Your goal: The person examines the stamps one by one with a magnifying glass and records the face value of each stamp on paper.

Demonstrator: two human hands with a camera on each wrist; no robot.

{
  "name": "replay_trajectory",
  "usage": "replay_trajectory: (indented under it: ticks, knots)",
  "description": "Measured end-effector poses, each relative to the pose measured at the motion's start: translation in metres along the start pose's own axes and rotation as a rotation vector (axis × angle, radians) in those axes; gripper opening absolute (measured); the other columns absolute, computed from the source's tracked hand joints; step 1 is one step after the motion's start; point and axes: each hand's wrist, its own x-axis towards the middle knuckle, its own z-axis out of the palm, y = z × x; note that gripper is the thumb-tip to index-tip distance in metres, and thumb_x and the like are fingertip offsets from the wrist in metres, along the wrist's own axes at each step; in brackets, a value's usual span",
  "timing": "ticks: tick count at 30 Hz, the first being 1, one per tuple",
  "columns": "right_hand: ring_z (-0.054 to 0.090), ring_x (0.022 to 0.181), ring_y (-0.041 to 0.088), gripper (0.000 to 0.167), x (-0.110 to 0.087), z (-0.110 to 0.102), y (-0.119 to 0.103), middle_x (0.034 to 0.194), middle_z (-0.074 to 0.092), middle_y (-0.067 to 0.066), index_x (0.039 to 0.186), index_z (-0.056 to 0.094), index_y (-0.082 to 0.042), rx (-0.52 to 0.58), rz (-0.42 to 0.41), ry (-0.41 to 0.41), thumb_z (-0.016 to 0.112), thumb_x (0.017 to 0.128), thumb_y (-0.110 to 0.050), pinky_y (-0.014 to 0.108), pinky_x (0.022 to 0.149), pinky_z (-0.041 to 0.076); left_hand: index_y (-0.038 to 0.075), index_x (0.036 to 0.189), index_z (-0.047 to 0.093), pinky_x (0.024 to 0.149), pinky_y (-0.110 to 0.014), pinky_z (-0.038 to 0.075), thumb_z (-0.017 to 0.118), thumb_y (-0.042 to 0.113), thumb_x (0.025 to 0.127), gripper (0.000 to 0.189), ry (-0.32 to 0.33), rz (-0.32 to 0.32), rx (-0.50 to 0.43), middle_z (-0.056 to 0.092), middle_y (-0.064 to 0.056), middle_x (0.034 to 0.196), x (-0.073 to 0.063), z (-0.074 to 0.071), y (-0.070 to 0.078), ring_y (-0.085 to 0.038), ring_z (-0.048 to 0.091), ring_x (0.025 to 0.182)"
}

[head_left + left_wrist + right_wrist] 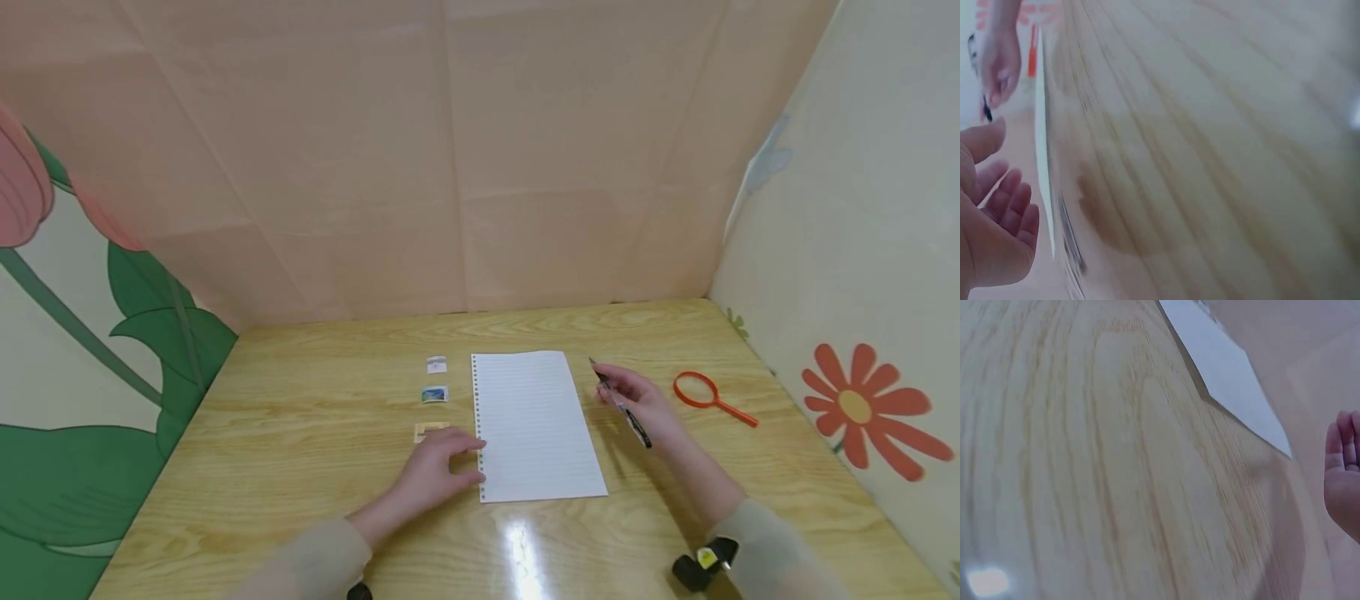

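Observation:
A lined white sheet of paper [536, 425] with punched holes down its left side lies on the wooden table. My left hand [438, 469] is at the sheet's left edge, thumb and fingers parted and loosely bent. Whether its fingertips touch the paper I cannot tell. Right of the sheet, my right hand [643, 407] holds a pen [636, 427] above the table, its tip pointing up and away to the left. In the right wrist view only part of the right hand [1344, 481] shows, and the pen is out of sight.
Left of the paper are three small stamp-like pieces in a column: a pale one [437, 365], a blue-green one [434, 394] and a yellowish one [423, 432], partly behind my left hand. A red magnifying glass [738, 414] lies at the right.

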Motion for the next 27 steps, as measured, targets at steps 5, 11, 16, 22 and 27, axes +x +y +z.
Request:
replay_trajectory:
  ticks: [5,11,16,22,27]
  knots:
    - [0.065,0.089,0.016,0.036,0.005,0.016,-0.001,0.101,0.066,-0.003,0.130,0.052,0.014,-0.097,-0.053,0.052,0.059,0.097,0.002,0.023,0.081,0.054,0.008,0.121,0.070,0.099,-0.040,0.045,0.084,0.021,0.080,0.045,-0.019,-0.002,0.038,0.067,-0.006,0.118,0.009,0.016,0.013,-0.025,0.058,0.112]
    - [0.063,0.086,0.010,0.037,0.016,0.027,0.004,0.096,0.067,0.002,0.130,0.054,0.013,-0.080,-0.029,0.066,0.059,0.099,-0.004,0.022,0.079,0.053,0.006,0.124,0.069,0.099,-0.036,0.045,0.083,0.024,0.080,0.049,-0.043,0.044,0.131,0.066,-0.007,0.117,0.015,0.029,0.023,-0.025,0.058,0.111]
    - [0.064,0.085,0.004,0.036,0.025,0.038,0.004,0.101,0.069,0.015,0.131,0.060,0.004,-0.198,0.053,0.078,0.061,0.099,-0.012,0.017,0.078,0.051,0.005,0.124,0.068,0.099,-0.036,0.045,0.083,0.026,0.081,0.051,-0.059,0.029,0.187,0.065,-0.007,0.119,0.019,0.034,0.025,-0.025,0.058,0.110]
    - [0.067,0.085,0.009,0.035,0.033,0.054,0.004,0.105,0.068,0.025,0.127,0.062,0.006,-0.195,0.045,0.047,0.062,0.099,-0.015,0.023,0.079,0.055,0.006,0.126,0.068,0.098,-0.036,0.045,0.082,0.029,0.081,0.052,-0.087,-0.013,0.235,0.064,-0.008,0.118,0.021,0.035,0.025,-0.024,0.057,0.109]
    - [0.068,0.090,0.015,0.033,0.043,0.064,0.009,0.110,0.066,0.029,0.125,0.060,0.011,-0.184,0.028,-0.015,0.062,0.098,-0.007,0.024,0.078,0.055,0.005,0.124,0.069,0.095,-0.033,0.045,0.084,0.027,0.079,0.051,-0.092,0.002,0.278,0.062,-0.007,0.115,0.021,0.037,0.023,-0.023,0.056,0.105]
